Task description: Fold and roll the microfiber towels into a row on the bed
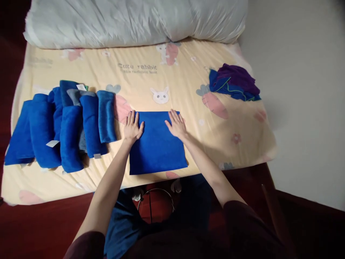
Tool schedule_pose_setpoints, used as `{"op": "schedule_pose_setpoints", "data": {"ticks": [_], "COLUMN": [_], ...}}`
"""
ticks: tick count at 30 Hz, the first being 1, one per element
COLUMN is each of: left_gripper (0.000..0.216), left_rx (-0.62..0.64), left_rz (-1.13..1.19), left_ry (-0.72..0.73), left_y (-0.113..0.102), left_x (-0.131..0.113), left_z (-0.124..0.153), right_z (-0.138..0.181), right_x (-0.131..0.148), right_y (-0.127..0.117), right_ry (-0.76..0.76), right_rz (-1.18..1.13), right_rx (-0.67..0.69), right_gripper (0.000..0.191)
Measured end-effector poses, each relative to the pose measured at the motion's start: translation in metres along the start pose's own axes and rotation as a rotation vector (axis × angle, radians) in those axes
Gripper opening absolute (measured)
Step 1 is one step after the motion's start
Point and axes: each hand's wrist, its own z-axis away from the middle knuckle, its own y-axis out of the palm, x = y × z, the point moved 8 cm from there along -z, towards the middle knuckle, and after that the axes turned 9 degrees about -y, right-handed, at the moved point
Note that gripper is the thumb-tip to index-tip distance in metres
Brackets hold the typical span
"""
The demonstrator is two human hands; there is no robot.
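A blue towel [159,147] lies flat as a rough rectangle near the front edge of the bed. My left hand [132,126] rests on its far left corner, palm down with the fingers stretched out. On the far right corner lies my right hand [176,124], also flat, its thumb pointing inward. Neither hand grips the cloth. To the left is a group of rolled blue towels [71,138], some overlapping, with white tags showing. A grey cloth [74,96] is partly hidden among them.
The bed [183,79] has a yellow rabbit-and-carrot sheet. A white rolled quilt [134,21] runs along its far side. Crumpled purple cloth [237,77] with blue, green-edged cloth lies at the right. A pale wall [299,93] stands beyond the bed's right edge.
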Motion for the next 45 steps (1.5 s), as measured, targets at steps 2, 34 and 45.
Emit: {"op": "schedule_pose_setpoints", "data": {"ticks": [2, 34, 45], "left_gripper": [0.073, 0.033, 0.031], "left_rx": [-0.002, -0.067, -0.155], "left_rz": [-0.017, 0.479, 0.071], "left_ry": [-0.021, -0.433, -0.154], "left_y": [-0.002, -0.050, -0.061], "left_x": [0.006, 0.081, 0.044], "left_z": [-0.007, 0.255, 0.262], "right_z": [-0.002, 0.256, 0.256], "right_x": [-0.029, 0.001, 0.031], "right_y": [-0.004, 0.010, -0.018], "right_ry": [0.094, 0.391, 0.444], "right_rz": [0.001, -0.929, -0.478], "right_rx": [-0.009, -0.446, -0.449], "right_gripper": [0.069, 0.038, 0.038]}}
